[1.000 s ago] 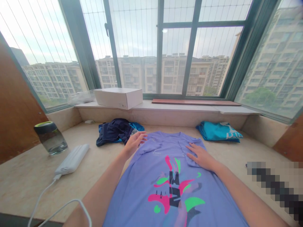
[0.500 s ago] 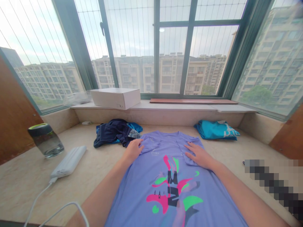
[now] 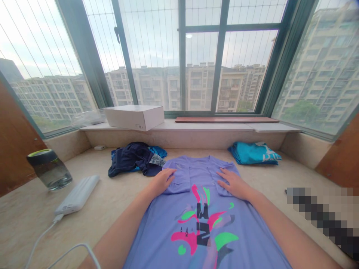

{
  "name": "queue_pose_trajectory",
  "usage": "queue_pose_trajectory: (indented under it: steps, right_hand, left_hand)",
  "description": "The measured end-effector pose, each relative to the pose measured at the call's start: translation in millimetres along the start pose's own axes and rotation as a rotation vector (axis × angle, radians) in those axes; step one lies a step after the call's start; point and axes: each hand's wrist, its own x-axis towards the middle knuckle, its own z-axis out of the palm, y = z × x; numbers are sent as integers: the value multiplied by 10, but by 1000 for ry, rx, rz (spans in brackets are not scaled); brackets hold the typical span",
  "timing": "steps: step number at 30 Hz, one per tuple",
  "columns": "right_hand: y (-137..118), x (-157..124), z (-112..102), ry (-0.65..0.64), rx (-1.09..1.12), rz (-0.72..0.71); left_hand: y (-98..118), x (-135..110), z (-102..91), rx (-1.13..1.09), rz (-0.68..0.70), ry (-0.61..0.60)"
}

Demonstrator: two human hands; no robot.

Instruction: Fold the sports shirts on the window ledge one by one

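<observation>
A purple T-shirt with a pink, green and black print lies spread before me, its collar pointing toward the window. Both sleeves are folded inward over the chest. My left hand rests on the left folded sleeve, fingers stretched out and pointing inward. On the right folded sleeve my right hand lies flat with its fingers spread. Just beyond my left hand is a crumpled pile of dark navy clothing, with blue fabric under it. A folded turquoise shirt lies past my right hand.
At the left stand a water bottle and a white power bank with a white cable. A white box sits on the window ledge, near a reddish-brown board. A pixelated dark object lies at the right.
My left hand has moved inward and slightly toward me, and the left sleeve now lies flatter across the chest. My right hand stays on its sleeve. The view has shifted slightly.
</observation>
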Motion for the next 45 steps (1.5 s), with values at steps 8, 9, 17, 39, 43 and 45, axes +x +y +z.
queue_pose_trajectory:
  steps: [8,9,17,39,43,45]
  right_hand:
    - [-93,-3,-22,-51,-87,49]
    - [-105,1,-26,-52,-93,55]
    - [-147,14,-91,-76,-85,62]
    - [-353,-100,-207,-95,-163,-56]
    - [-347,-477,-65,-119,-144,-42]
    - [-360,-535,-37,-112,-128,-11]
  left_hand:
    - [3,89,-19,326,-37,-144]
    - [36,160,-4,366,-55,-147]
    - [101,570,426,465,-190,-185]
    - [387,191,98,544,-21,-271]
    - [398,-173,196,496,-97,-373]
    - [369,-221,234,470,-105,-360]
